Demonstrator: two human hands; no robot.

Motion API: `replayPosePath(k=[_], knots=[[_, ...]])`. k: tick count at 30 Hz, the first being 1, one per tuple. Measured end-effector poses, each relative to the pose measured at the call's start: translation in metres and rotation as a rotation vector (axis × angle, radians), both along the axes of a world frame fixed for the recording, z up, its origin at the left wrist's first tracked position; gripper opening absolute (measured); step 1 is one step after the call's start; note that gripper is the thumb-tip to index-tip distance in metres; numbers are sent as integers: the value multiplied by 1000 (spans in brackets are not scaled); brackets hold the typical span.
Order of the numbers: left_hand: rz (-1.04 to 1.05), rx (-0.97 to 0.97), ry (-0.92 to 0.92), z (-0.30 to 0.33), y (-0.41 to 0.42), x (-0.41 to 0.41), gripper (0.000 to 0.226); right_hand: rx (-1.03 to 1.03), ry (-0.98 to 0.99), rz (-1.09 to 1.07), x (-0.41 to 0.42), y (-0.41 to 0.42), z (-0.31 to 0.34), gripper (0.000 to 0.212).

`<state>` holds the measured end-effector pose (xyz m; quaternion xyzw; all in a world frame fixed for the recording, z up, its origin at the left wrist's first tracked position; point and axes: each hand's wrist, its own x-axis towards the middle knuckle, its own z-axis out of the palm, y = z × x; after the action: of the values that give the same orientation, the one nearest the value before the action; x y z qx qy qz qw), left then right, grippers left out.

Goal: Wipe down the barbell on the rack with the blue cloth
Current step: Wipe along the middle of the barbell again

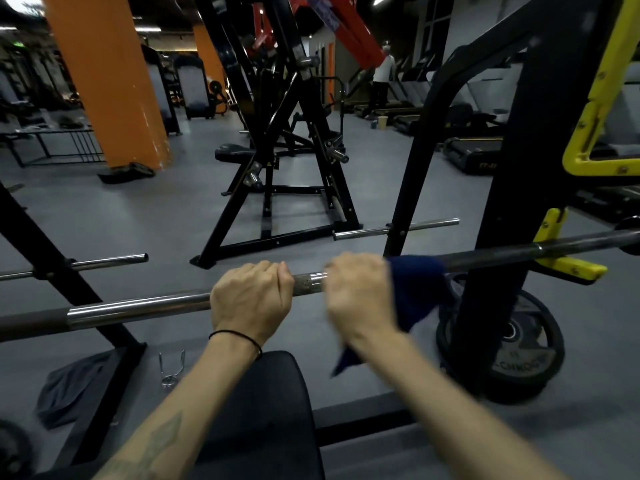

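Barbell [138, 308] lying across the rack [568, 265] above the bench [263, 410], left hand [251, 301] curling round its steel, right hand [360, 296] just beside it gripping the blue cloth [419, 289] against the bar, cloth hanging below

Both forearms are bare, no sleeves showing. There's a thin black band [239, 336] looped around the left wrist, kinda like a hair tie. The left forearm has a faded greyish tattoo [162, 441] running along it, design too blurry to read.
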<state>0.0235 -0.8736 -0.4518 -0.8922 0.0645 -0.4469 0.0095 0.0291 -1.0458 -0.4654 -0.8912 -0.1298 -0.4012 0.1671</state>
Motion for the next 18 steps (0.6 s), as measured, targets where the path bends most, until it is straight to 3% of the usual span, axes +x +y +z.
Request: replayPosePath(k=[3,7,12,18], knots=[[-35,43,70,4,7,0,46,29,10,88,-11,59,3,34],[-130,125,142,4,38,-12,44,-170,-21,163,-1,-16,-2,32],[-142,140,99,4,75,-27,41,-149,-35,-83,17,-149,4,39],[34,115,105,7,58,-15,47,32,-32,-251,24,-122,-5,31]])
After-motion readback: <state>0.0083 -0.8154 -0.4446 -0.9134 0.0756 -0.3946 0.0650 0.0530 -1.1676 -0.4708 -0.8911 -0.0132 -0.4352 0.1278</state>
